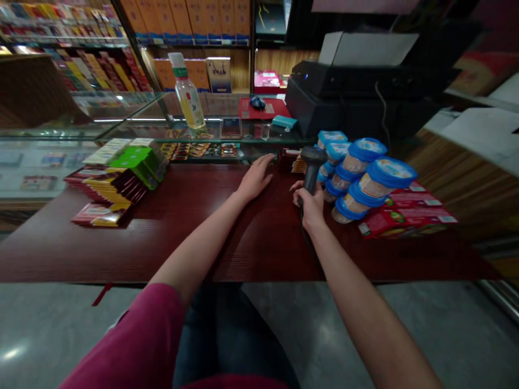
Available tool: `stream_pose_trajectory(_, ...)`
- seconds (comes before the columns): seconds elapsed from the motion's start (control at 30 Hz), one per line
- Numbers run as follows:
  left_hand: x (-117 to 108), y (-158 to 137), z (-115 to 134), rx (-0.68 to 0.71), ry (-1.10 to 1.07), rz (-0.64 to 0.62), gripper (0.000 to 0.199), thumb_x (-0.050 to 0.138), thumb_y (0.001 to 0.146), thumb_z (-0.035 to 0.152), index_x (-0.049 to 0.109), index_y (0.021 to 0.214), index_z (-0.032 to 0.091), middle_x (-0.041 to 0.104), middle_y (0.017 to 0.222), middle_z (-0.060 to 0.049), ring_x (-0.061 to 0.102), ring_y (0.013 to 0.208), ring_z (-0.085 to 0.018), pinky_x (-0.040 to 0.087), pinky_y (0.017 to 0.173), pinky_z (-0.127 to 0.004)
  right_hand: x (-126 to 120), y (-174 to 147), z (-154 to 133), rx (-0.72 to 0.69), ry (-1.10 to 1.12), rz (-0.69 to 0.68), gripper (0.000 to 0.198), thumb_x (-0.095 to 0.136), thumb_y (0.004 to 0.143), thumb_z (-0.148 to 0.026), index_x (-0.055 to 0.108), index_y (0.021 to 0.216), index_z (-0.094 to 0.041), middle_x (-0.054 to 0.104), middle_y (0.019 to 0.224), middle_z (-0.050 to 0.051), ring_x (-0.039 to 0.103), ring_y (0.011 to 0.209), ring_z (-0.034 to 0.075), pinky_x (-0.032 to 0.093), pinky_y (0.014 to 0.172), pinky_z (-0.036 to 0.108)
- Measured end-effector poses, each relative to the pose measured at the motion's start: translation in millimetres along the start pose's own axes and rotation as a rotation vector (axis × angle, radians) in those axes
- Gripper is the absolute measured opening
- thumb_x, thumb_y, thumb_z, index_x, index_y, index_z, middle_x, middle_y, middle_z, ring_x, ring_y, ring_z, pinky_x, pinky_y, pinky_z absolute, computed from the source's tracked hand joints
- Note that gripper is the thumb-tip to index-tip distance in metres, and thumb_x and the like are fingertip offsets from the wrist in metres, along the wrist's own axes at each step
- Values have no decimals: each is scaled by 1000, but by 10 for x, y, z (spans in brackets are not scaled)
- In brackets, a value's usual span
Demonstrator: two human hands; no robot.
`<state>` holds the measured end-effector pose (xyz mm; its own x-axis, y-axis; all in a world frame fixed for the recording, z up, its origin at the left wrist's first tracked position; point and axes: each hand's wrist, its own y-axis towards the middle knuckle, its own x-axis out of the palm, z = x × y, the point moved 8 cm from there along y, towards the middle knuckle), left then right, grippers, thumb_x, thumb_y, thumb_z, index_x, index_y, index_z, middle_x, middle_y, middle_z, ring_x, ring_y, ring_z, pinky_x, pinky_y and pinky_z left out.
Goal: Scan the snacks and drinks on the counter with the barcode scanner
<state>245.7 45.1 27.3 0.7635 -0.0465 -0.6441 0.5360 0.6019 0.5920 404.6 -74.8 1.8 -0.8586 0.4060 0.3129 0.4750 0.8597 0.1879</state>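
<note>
My right hand (310,202) is wrapped round the handle of a black barcode scanner (313,162), held upright over the dark red wooden counter (194,227). The scanner's cable runs down past my wrist. My left hand (256,177) rests on the counter with its fingers stretched out, holding nothing. Just right of the scanner stand stacked blue-lidded tubs (360,178), with red packets (409,213) beside them. A small stack of dark red packets (290,160) lies behind, between my two hands.
To the left are stacked red and yellow packets (107,189) and green packs (138,162). A bottle (188,100) of yellow liquid stands on the glass case, near a computer mouse (257,102) and a turquoise box (284,122). A black machine (340,102) stands at the back right.
</note>
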Motion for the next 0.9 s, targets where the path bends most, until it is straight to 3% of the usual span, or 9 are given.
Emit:
stream_pose_trajectory(0.17, 388, 594, 71, 21, 47, -85, 68, 65, 89, 4, 57, 155, 19, 52, 166, -16, 43, 158, -30, 32, 134, -51, 13, 24, 25, -5, 29, 43, 48, 66, 68, -25, 56, 114, -29, 64, 77, -7, 43, 45, 7, 31, 40, 21)
stream_pose_trajectory(0.27, 441, 656, 107, -37, 110, -101, 52, 64, 93, 5, 68, 143, 19, 61, 158, -14, 50, 154, -30, 37, 131, -48, -6, 31, 53, 1, 52, 60, 47, 65, 69, -26, 54, 115, -29, 66, 80, -7, 44, 44, 7, 31, 39, 22)
stream_pose_trajectory(0.33, 335, 573, 135, -82, 141, -52, 41, 62, 99, 9, 74, 136, 21, 68, 151, -11, 58, 147, -28, 43, 127, -44, 4, 27, 56, 2, 62, 45, 44, 67, 70, -27, 53, 112, -30, 68, 82, -6, 45, 45, 7, 31, 39, 22)
stream_pose_trajectory(0.5, -329, 87, 50, -232, 182, 112, 31, 60, 105, 20, 80, 129, 25, 78, 136, -7, 70, 131, -28, 52, 114, -37, 178, -83, -50, 38, 66, -115, 43, 77, 78, -34, 51, 113, -32, 69, 84, -5, 47, 46, 8, 32, 39, 23)
stream_pose_trajectory(0.67, -1079, -668, -447, -526, -51, 230, 24, 70, 100, 31, 85, 115, 20, 84, 115, -6, 78, 112, -27, 61, 99, -35, 551, -425, -139, 171, 87, -433, 38, 77, 82, -42, 58, 113, -29, 68, 76, -3, 48, 44, 10, 30, 37, 24)
stream_pose_trajectory(0.8, -1255, -1256, -800, -803, -397, 242, 29, 72, 96, 31, 84, 116, 13, 85, 101, -7, 80, 87, -22, 66, 76, -32, 794, -721, 22, 365, 74, -633, 39, 78, 83, -42, 62, 115, -25, 66, 72, -3, 51, 45, 11, 31, 36, 23)
stream_pose_trajectory(0.9, -1267, -1416, -870, -860, -482, 284, 26, 76, 95, 31, 85, 111, 13, 84, 94, -7, 79, 79, -19, 66, 73, -29, 874, -823, 141, 441, 7, -688, 38, 81, 81, -42, 61, 109, -25, 65, 71, -3, 52, 45, 11, 31, 36, 23)
